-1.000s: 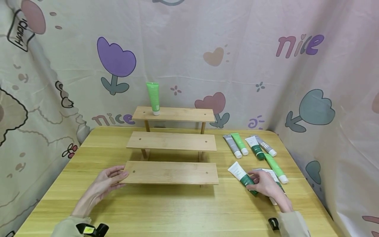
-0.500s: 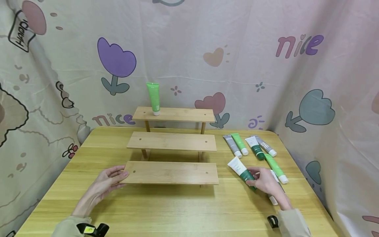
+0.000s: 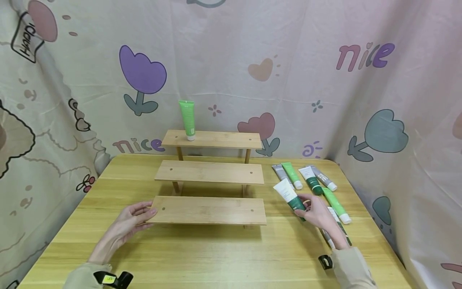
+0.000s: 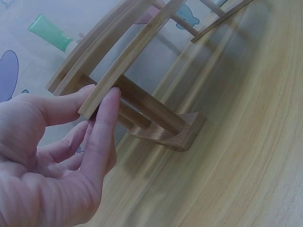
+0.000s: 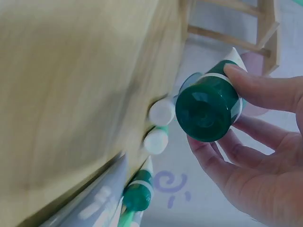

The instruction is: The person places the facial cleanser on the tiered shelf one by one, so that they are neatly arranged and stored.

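Observation:
A three-tier wooden shelf (image 3: pixel 209 210) stands on the table. My left hand (image 3: pixel 131 222) pinches the left end of its lowest board between thumb and fingers, seen closely in the left wrist view. On the top board a light green tube (image 3: pixel 187 117) stands upright on its white cap. My right hand (image 3: pixel 317 212) holds a white and dark green tube (image 3: pixel 288 193) between thumb and fingers. In the right wrist view this tube's dark green cap (image 5: pixel 203 113) faces the camera, and the tube is lifted off the table.
Several tubes lie at the table's right: a light green tube (image 3: pixel 291 175), a grey tube (image 3: pixel 323 177), a white and dark green tube (image 3: pixel 311 180) and another light green tube (image 3: pixel 336 205). More lie partly hidden under the right forearm. A printed curtain (image 3: pixel 216 60) hangs behind the table.
My right hand has lifted the white and dark green tube off the table, moving slightly up and left. The left hand stays at the lowest board.

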`<state>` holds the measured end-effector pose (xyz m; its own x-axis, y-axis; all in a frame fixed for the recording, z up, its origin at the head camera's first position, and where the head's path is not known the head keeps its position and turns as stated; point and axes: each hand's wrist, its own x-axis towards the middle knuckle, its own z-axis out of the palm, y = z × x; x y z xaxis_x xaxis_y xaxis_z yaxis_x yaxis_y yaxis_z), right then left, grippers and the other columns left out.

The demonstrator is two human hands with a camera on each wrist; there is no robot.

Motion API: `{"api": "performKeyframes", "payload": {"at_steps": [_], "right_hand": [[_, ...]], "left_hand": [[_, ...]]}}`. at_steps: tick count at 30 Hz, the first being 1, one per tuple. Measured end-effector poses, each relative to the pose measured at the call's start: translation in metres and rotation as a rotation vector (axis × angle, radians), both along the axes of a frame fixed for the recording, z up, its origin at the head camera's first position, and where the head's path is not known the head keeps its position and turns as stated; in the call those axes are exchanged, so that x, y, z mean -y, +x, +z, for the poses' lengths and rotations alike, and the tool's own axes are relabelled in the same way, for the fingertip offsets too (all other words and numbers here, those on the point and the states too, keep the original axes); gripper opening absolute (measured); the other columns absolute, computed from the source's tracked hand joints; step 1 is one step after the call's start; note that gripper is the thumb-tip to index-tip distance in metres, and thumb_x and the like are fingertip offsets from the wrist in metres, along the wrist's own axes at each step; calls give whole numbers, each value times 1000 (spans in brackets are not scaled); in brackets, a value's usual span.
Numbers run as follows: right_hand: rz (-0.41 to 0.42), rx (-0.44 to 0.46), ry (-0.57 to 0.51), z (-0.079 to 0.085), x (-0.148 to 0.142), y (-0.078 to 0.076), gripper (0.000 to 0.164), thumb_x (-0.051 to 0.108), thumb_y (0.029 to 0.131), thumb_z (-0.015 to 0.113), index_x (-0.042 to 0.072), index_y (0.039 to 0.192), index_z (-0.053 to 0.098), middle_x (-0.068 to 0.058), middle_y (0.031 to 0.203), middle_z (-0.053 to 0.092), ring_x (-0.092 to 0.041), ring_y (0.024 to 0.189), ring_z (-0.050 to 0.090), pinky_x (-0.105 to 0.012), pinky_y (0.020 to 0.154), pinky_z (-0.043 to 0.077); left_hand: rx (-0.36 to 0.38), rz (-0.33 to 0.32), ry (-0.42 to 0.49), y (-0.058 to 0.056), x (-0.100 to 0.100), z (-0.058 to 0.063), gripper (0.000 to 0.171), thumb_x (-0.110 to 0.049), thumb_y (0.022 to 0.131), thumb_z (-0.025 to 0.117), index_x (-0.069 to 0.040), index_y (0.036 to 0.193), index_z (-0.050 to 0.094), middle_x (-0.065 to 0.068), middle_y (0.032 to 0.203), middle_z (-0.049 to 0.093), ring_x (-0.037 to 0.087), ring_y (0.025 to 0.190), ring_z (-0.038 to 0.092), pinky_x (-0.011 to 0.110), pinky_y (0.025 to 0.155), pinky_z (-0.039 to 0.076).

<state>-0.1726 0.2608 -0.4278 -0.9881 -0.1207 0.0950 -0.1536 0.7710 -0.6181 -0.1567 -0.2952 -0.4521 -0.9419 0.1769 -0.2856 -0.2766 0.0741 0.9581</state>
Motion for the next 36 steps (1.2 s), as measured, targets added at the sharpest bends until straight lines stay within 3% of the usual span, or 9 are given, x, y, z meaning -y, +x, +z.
{"api": "performKeyframes", "payload": {"at_steps": [7,14,36], "right_hand": [[-9,-70,1,9,17,-6,52,0,79,79,-13,126,61,-27,110,68,-29,88,67,-40,76,61],[0,-94,-45,23,33,-15,51,0,83,76,-12,129,59,-30,117,66,-35,96,66,-53,86,61],[65,-181,-117,73,81,-48,50,1,84,76,-7,130,58,-27,120,64,-40,102,65,-55,93,59]], "left_hand": [[-9,-6,4,0,1,1,76,-16,101,62,16,152,15,-8,106,58,2,94,63,25,89,64],[-12,-6,4,0,1,1,76,-16,101,62,16,152,16,-7,107,58,2,96,63,25,89,64],[-10,-6,5,2,0,0,77,-16,101,62,15,153,15,-6,108,58,3,96,63,25,90,63]]}}
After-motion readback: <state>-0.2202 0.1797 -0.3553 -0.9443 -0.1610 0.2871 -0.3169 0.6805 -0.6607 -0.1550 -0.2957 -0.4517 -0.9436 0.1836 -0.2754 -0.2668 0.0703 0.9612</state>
